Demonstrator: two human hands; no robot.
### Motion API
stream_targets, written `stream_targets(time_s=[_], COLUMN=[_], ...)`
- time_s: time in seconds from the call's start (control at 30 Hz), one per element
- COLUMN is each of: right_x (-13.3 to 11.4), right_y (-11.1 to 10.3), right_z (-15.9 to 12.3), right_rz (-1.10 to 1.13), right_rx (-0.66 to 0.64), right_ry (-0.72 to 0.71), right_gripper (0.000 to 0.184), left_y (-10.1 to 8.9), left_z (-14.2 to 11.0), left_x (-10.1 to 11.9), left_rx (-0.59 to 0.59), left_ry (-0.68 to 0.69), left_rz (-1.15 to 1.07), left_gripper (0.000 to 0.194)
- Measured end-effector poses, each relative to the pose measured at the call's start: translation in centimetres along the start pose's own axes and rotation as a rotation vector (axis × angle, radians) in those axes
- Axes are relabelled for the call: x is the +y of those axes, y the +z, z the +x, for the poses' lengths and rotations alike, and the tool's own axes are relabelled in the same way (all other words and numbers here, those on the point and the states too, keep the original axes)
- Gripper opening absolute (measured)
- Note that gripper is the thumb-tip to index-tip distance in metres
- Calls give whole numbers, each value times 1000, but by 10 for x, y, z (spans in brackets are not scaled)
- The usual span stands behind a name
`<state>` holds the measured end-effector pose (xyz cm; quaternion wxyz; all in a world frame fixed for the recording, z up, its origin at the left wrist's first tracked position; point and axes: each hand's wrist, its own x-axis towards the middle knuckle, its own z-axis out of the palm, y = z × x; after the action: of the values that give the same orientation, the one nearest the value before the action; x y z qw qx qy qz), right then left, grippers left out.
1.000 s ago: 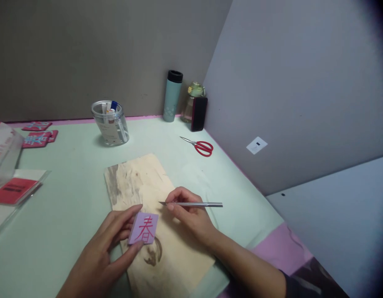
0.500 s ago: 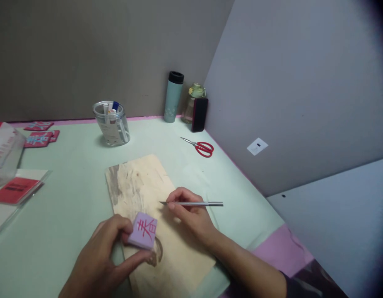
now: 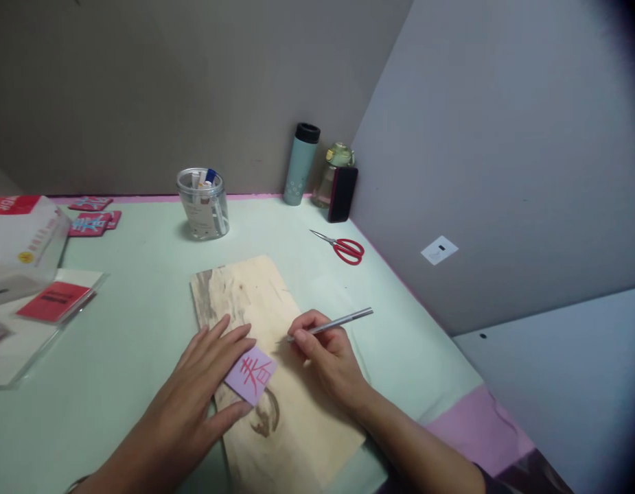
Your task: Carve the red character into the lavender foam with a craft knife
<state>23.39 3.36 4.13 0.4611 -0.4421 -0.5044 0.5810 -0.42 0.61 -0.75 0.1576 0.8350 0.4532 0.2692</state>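
A square purple block (image 3: 251, 374) with a red character drawn on its top lies on a wooden board (image 3: 255, 295). My left hand (image 3: 206, 370) is laid over the block's left side, fingers along its upper edge and thumb at its lower corner, holding it against the board. In my right hand (image 3: 325, 350) a silver craft knife (image 3: 342, 320) is gripped like a pen. Its blade points left, close to the board and just right of the block; I cannot tell if the tip touches wood.
Red-handled scissors (image 3: 345, 250) lie behind the board. Further back stand a clear tub of pens (image 3: 204, 213), a teal tumbler (image 3: 301, 165), a green-lidded bottle (image 3: 325, 189) and a phone (image 3: 342, 195). At left are red character pieces (image 3: 88, 225), a white bag (image 3: 26, 240) and a red packet (image 3: 54, 302).
The purple block has gone from being held tilted to lying flat on the board, with my left fingers now stretched along it. The knife's rear end has risen. The view has shifted slightly left.
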Motion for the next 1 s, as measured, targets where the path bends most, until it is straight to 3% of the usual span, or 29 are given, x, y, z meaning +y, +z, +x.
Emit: stream_targets(time_s=[0.13, 0.23, 0.37, 0.5, 0.57, 0.67, 0.73, 0.8, 1.0], right_x=[1, 1, -4, -11, -12, -7, -2, 2, 13], right_y=[-1, 0, 2, -2, -5, -9, -7, -2, 10], right_z=[0, -1, -3, -13, -21, -34, -40, -44, -41], right_rz=[-18, -15, -29, -144, -320, -710, -824, -861, -857], right_rx=[17, 15, 14, 2, 15, -21, -108, -110, -131], right_ry=[-8, -4, -9, -12, -135, -542, -780, -813, -719], right_gripper=[37, 34, 33, 32, 25, 14, 9, 8, 8], left_y=[9, 9, 1, 4, 9, 16, 19, 20, 19], left_z=[7, 2, -7, -6, -4, -3, -3, -4, -2], left_x=[14, 10, -2, 8, 19, 29, 31, 29, 29], left_rx=[96, 89, 66, 81, 123, 155, 169, 183, 218], left_ry=[-91, -69, -26, -26, -60, -62, -41, -28, -22], left_rz=[20, 18, 18, 6, 4, 5, 13, 24, 16], left_gripper=[44, 66, 45, 35, 31, 31, 34, 33, 29])
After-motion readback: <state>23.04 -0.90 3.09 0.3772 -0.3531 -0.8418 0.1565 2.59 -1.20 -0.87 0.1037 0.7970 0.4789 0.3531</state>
